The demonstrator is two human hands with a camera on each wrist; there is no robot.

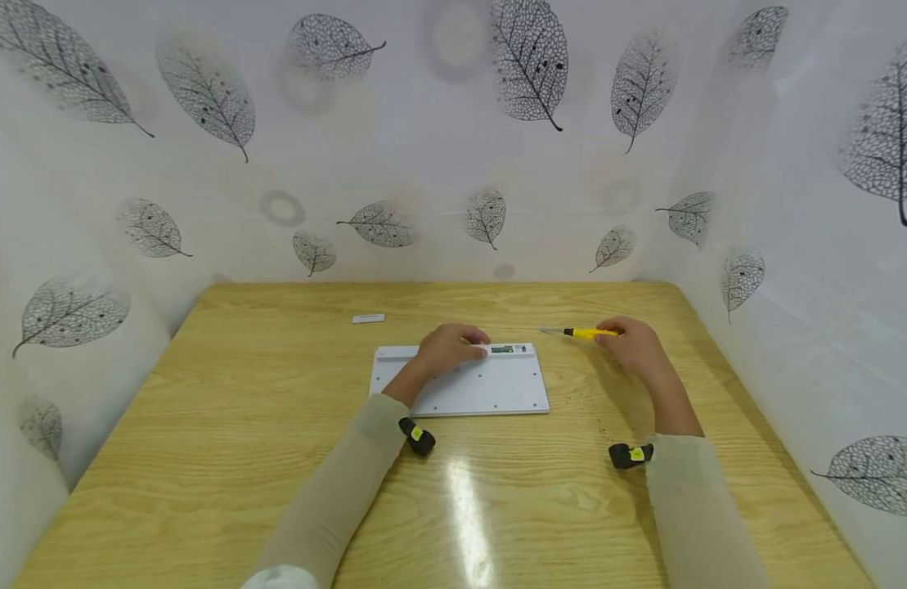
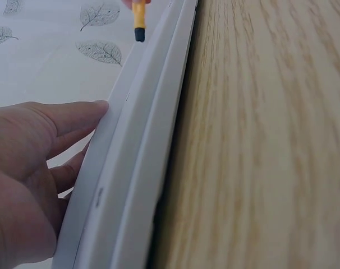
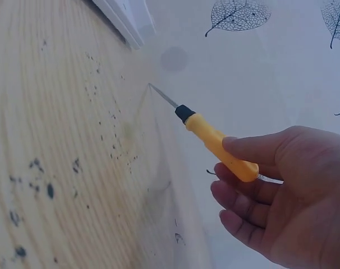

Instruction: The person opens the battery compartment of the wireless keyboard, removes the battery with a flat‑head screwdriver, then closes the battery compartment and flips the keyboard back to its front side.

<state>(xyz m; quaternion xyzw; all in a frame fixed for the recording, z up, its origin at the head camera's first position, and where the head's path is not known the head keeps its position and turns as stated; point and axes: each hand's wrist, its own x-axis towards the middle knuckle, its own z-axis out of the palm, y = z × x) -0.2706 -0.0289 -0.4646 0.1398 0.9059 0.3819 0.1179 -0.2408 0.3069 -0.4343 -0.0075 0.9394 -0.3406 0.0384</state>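
While the left hand [image 1: 453, 348] is gripping the far edge of the panel [image 1: 497, 393] between thumb and fingers, the right hand [image 1: 633, 348] is pinching the rear end of the screwdriver [image 1: 589, 333] between thumb and forefinger. The remaining fingers of the right hand are curling loosely below the handle. The panel is lying on the table [image 1: 203, 425], in the middle of the scene, dotted face up. The left grip is probably steadying the panel while leaving the exposed circuit board [image 1: 502, 349] at its far right uncovered. The light pinch at the handle's end is apparently serving to aim the blade rather than to apply force.

The panel's long axis is running left to right, its raised ridge following the far edge. The screwdriver's axis is also running roughly left to right: the yellow handle is lying to the right, and the blade is pointing left, near the panel's far right corner but apart from it. A small white strip [image 1: 368, 318] is lying beyond the panel at far left, presumably placed there to leave the hands room. Dark specks [image 3: 50, 191] are dotting the table to the right of the panel.
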